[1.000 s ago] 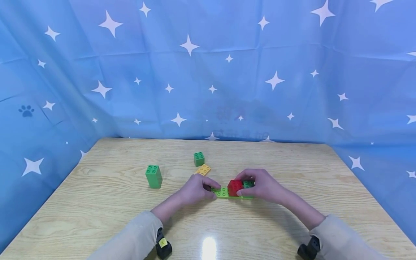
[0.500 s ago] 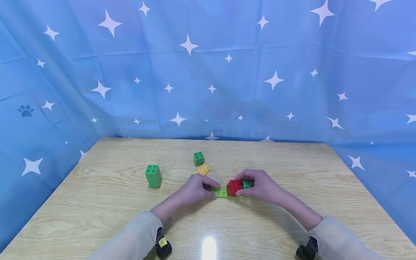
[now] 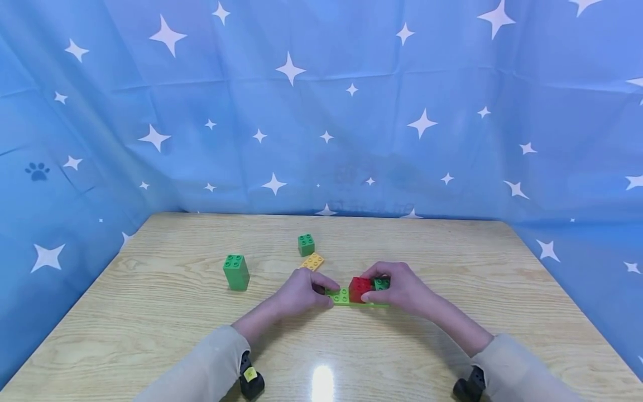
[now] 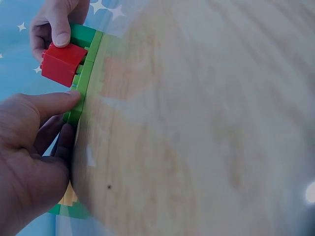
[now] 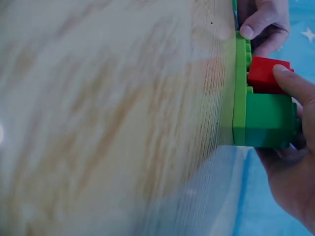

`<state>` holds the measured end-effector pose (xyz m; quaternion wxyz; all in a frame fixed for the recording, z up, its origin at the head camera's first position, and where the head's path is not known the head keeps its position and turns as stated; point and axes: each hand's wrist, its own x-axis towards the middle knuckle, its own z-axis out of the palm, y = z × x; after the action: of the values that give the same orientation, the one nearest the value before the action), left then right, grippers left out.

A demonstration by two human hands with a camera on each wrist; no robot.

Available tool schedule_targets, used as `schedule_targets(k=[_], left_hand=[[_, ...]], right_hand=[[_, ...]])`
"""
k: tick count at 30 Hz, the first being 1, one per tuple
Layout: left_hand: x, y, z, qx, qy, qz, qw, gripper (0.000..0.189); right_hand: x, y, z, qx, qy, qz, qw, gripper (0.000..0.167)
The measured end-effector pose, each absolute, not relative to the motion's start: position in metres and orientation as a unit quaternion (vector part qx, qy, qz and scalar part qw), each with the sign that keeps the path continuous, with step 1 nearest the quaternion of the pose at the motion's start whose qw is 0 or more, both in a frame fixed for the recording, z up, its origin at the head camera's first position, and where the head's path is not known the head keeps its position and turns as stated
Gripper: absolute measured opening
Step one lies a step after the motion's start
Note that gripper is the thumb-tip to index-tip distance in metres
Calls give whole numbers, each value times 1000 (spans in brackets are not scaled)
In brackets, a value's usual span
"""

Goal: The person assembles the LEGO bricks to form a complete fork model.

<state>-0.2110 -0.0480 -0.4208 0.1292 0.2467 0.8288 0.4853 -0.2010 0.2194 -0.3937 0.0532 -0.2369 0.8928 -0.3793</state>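
Observation:
A lime green building-brick plate (image 3: 344, 298) lies on the table, and my left hand (image 3: 301, 291) pinches its left end between thumb and fingers. Over the plate's middle is a red brick (image 3: 359, 290), held by my right hand (image 3: 399, 286) with the thumb on its near side. In the left wrist view the red brick (image 4: 63, 65) sits tilted, with plate studs showing under its edge. A dark green brick (image 5: 268, 119) stands on the plate's right end, right beside the red one. My right fingers partly hide it in the head view.
Behind my left hand lies a yellow-orange plate (image 3: 313, 261), with a small green brick (image 3: 306, 244) just beyond. A tall green block (image 3: 236, 273) stands to the left. A blue star-patterned curtain (image 3: 321, 111) hangs behind the wooden table (image 3: 150, 312).
My right hand and the red brick have shifted very slightly left. The left hand keeps its hold on the lime green plate.

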Motion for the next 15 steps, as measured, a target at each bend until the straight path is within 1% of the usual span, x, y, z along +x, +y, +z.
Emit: schedule_targets(k=[10, 15], left_hand=[[-212, -48, -422, 243, 822, 496, 135, 23], [-213, -49, -421, 243, 823, 496, 135, 24]], right_hand=[[-205, 219, -394, -266, 898, -348, 39, 30], [-207, 218, -391, -287, 897, -333, 41, 28]])
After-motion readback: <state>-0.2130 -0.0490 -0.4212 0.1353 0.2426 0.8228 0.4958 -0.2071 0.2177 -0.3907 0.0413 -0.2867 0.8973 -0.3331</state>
